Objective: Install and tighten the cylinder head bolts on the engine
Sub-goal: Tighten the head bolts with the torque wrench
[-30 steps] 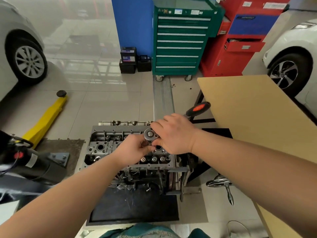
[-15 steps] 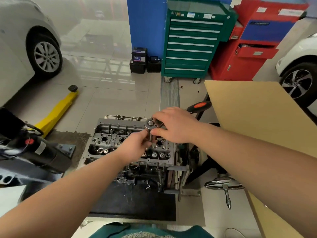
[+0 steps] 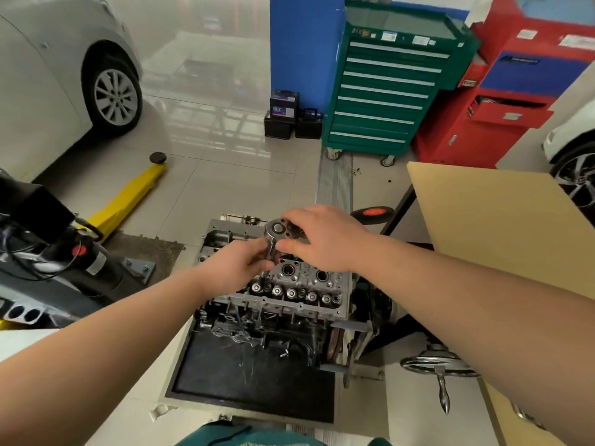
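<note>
Ratchet: right hand grips its head, keeps it level.
Extension: left hand pinches it; hold upright over cylinder head.

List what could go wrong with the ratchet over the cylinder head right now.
1. The left hand pinches only the socket extension below the ratchet; it could slip off the bolt.
2. The right hand sits near the ratchet's head, not on its black-and-orange handle, so leverage looks poor.

Ratchet handle under right hand
</note>
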Demonstrator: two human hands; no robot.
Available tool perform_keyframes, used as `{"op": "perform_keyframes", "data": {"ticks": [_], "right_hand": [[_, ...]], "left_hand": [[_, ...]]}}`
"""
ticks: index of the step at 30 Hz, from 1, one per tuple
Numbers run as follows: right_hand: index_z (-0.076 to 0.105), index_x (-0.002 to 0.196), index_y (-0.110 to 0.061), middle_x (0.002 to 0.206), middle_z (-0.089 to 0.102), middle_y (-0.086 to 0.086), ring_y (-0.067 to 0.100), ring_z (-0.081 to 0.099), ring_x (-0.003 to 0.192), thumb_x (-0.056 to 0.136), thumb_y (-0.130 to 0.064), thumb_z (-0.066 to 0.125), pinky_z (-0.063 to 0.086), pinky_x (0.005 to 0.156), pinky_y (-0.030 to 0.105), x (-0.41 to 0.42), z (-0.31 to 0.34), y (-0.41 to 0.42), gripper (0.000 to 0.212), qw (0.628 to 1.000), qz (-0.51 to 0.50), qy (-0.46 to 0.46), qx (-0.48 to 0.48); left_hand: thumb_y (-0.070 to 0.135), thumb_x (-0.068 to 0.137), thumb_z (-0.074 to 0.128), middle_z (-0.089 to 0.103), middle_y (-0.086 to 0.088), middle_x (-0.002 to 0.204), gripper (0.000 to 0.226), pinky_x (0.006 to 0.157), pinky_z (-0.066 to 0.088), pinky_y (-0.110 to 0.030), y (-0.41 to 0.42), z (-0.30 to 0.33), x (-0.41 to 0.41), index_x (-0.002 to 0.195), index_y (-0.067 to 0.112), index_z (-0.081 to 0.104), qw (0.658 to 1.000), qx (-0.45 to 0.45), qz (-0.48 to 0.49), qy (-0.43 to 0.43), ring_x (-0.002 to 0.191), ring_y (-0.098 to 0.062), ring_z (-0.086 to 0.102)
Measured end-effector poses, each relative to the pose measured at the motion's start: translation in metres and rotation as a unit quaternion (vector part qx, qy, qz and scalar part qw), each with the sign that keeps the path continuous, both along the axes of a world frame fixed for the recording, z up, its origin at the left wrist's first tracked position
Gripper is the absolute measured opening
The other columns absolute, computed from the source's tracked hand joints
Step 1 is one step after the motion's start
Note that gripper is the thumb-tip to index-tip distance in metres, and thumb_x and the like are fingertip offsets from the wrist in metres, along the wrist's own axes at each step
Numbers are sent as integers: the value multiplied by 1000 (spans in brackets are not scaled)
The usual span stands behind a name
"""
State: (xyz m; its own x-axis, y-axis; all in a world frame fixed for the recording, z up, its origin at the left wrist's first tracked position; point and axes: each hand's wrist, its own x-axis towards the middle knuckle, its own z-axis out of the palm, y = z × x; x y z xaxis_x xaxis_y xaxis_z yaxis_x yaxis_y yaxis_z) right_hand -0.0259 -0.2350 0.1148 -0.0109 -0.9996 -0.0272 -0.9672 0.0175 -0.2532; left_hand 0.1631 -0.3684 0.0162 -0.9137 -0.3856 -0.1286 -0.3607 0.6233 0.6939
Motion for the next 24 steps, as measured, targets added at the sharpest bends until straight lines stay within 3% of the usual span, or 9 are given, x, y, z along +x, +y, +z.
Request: {"op": "perform_keyframes", "data": {"ticks": [3, 7, 10, 12, 16, 20, 24], "right_hand": [[59, 120, -26, 94, 59, -13, 15, 56, 87, 97, -65, 50, 41, 69, 35, 3, -4, -6, 46, 1000, 5, 6, 4], [57, 117, -28, 92, 57, -14, 15, 55, 86, 97, -66, 49, 41, 70, 35, 2, -1, -11, 44, 1000, 9, 21, 12], [56, 111, -28, 93, 58, -12, 17, 56, 88, 97, -65, 48, 48, 76, 39, 2, 3, -12, 41, 998, 25, 40, 28], [58, 117, -26, 99, 61, -9, 18, 56, 93, 97, -65, 48, 51, 83, 42, 3, 2, -11, 45, 998, 29, 44, 44], [58, 128, -25, 109, 64, -6, 19, 58, 101, 99, -64, 48, 51, 91, 45, 6, -1, -10, 50, 998, 29, 38, 42], [52, 142, -25, 118, 64, -6, 19, 56, 112, 99, -60, 52, 41, 105, 42, 2, 3, -10, 56, 994, 78, 64, 27], [47, 148, -26, 120, 62, -5, 19, 53, 116, 99, -60, 50, 33, 105, 40, -3, 12, -14, 59, 984, 129, 117, 37]], "left_hand": [[26, 104, 64, 73, 19, 109, 19, 84, 48, -13, -1, -5, 3, 118, 37, 59, 1000, 28, 12, 0, 100, 7, 67], [26, 104, 63, 74, 13, 109, 14, 91, 55, -28, -2, -10, 0, 117, 33, 60, 999, 51, 17, 3, 103, -5, 70], [25, 105, 63, 75, 6, 108, 16, 90, 56, -35, 0, -11, -1, 120, 23, 61, 999, 50, 6, 9, 102, -12, 71], [22, 105, 63, 75, 5, 108, 16, 90, 54, -34, 0, -13, 0, 120, 21, 61, 999, 49, -1, 14, 102, -11, 70], [21, 105, 63, 75, -1, 108, 15, 96, 55, -48, -2, -16, 2, 119, 16, 62, 999, 39, -8, 10, 103, -21, 71], [18, 104, 65, 75, 4, 109, 16, 98, 55, -42, 4, -20, 0, 119, 19, 65, 999, 38, -9, 36, 105, -16, 70], [20, 103, 66, 74, 10, 104, 13, 92, 55, -37, 6, -24, -2, 115, 22, 67, 999, 27, -8, 46, 99, -11, 69]]}}
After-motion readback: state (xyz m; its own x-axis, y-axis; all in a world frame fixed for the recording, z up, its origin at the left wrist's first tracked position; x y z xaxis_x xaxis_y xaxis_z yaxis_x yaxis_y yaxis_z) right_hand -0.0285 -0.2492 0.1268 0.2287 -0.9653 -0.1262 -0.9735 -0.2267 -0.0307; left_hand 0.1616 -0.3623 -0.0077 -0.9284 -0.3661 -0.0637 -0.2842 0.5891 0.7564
